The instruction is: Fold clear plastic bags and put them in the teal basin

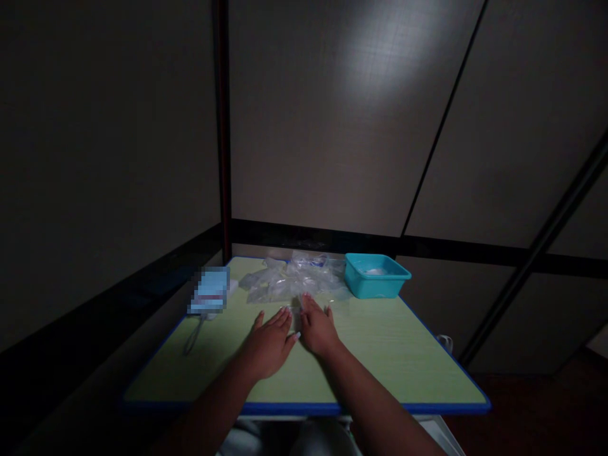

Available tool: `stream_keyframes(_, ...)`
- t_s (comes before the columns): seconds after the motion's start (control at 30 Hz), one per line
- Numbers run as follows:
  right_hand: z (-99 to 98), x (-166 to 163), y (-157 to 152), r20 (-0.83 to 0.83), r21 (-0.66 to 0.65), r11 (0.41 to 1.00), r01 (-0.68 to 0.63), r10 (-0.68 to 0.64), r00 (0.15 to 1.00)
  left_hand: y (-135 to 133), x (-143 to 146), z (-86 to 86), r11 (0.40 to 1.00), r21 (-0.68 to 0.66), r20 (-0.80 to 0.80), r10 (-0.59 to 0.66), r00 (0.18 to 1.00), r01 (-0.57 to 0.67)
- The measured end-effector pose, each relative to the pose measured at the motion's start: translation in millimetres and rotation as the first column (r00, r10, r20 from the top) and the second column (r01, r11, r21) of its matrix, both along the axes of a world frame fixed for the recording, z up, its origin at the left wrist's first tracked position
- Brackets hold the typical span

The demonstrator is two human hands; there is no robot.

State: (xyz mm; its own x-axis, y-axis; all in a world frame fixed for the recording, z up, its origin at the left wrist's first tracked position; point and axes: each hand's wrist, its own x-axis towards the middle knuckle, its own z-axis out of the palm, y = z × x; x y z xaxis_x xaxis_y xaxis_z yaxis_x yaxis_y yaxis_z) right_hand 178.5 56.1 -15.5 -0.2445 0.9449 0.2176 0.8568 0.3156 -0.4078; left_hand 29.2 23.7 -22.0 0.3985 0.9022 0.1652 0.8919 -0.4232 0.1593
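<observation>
My left hand (272, 345) lies palm down over the middle of the table, fingers stretched out and thumb apart. Close beside it, my right hand (319, 326) also reaches forward with its fingers extended. Both hands touch or hover just above a flat piece of clear plastic (295, 315), probably a bag, that shows between them; its outline is hard to make out in the dim light. Just beyond the fingertips spreads a loose heap of crumpled clear plastic bags (285, 280).
A turquoise plastic basin (377, 286) with something pale and clear inside stands at the back right. At the left edge lies a blurred-out light-blue object (209, 291) with a strap loop (191, 339). The light-green table (380, 354) has a blue edge; dark panelled walls (323, 139) enclose it.
</observation>
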Motion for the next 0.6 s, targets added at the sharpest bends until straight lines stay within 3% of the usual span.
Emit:
stream_keyframes(0.23,3.0,-6.1,-0.5,0.097,0.014,0.996,-0.090,0.088,0.991,-0.6,0.1,-1.5,1.000,0.020,-0.008,0.009,1.000,-0.008)
stream_keyframes(0.6,3.0,-6.3,-1.9,0.148,-0.006,0.982,-0.187,0.186,0.971,1.4,-2.2,-6.6,0.988,0.081,0.015,0.129,0.992,-0.130)
